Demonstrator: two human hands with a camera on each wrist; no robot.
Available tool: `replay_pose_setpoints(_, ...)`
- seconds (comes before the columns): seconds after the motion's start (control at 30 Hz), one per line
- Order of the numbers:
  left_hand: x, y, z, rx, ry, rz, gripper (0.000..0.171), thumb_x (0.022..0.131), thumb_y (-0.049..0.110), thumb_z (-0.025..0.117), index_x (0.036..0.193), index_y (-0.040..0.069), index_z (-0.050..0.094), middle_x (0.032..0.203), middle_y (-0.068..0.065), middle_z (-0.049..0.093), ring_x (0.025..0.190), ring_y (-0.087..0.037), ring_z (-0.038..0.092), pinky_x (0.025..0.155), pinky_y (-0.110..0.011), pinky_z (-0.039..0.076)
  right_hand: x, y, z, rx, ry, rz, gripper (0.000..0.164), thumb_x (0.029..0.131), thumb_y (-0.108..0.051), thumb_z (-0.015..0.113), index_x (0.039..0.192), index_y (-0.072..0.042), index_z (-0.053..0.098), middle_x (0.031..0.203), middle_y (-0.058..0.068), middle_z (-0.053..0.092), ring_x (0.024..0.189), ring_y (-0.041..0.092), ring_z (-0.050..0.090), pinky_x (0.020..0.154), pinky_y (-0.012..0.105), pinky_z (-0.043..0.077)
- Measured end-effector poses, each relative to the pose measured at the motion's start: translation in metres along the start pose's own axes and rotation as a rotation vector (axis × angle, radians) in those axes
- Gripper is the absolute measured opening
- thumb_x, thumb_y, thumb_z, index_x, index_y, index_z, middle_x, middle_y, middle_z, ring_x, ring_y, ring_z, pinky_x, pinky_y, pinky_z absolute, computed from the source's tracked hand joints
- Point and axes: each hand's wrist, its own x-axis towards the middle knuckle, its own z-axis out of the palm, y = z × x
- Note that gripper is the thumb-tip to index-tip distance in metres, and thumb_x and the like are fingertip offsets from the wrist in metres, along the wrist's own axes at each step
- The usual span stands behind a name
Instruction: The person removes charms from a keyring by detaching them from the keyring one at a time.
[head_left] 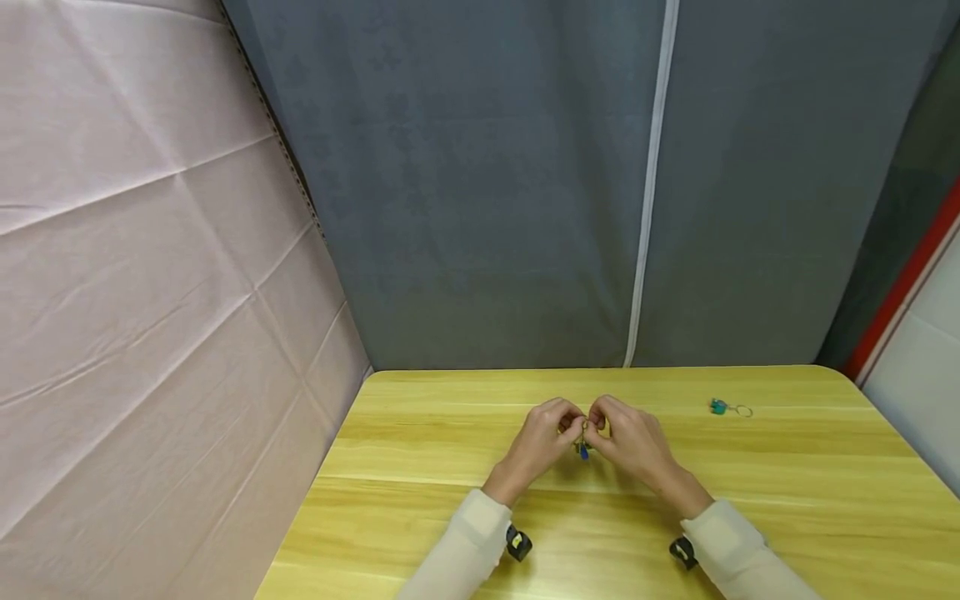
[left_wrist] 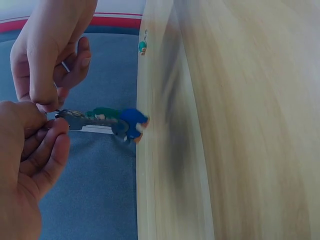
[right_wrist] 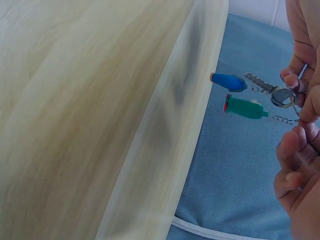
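My left hand (head_left: 542,442) and right hand (head_left: 633,437) meet above the table, fingertips together at a key ring (right_wrist: 296,109). Both pinch it between thumb and fingers; part of the ring is hidden behind the fingertips. From it hang a metal key (right_wrist: 260,82), a blue bottle-like charm (right_wrist: 228,81) and a green bottle-like charm (right_wrist: 245,107) on short chains. In the left wrist view, the key and charms dangle beside the fingers, and the blue charm (left_wrist: 133,123) partly overlaps the table edge.
A teal charm (head_left: 718,407) with its own split ring (head_left: 743,411) lies on the wooden table (head_left: 420,433), to the right of my hands. Behind the table hangs a grey-blue curtain (head_left: 480,183); a pale cloth (head_left: 150,292) is on the left.
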Motion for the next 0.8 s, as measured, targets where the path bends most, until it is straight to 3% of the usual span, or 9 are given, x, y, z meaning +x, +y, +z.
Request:
replay_pose_setpoints(0.4, -0.0007, -0.0014, 0.0018, 0.073, 0.021, 0.016, 0.008, 0.104, 0.005, 0.067, 0.100, 0.006, 0.074, 0.095, -0.003, 0.075, 0.079, -0.005, 0.067, 0.071, -0.004, 0.049, 0.0005, -0.0040, 0.0005, 0.035, -0.053, 0.050, 0.021, 0.082, -0.005, 0.075, 0.081, -0.019, 0.058, 0.071, -0.005, 0.054, 0.056, -0.006, 0.029, 0.049, 0.016, 0.029)
replay_pose_setpoints(0.8, -0.0020, -0.0018, 0.0001, 0.038, 0.017, -0.003, 0.008, 0.105, 0.007, 0.066, 0.103, 0.006, 0.074, 0.097, -0.003, 0.074, 0.081, -0.005, 0.067, 0.071, -0.005, 0.050, -0.0010, -0.0056, -0.0035, 0.039, -0.126, 0.140, 0.017, 0.090, -0.013, 0.077, 0.088, -0.019, 0.062, 0.078, -0.002, 0.060, 0.055, -0.003, 0.033, 0.048, 0.019, 0.032)
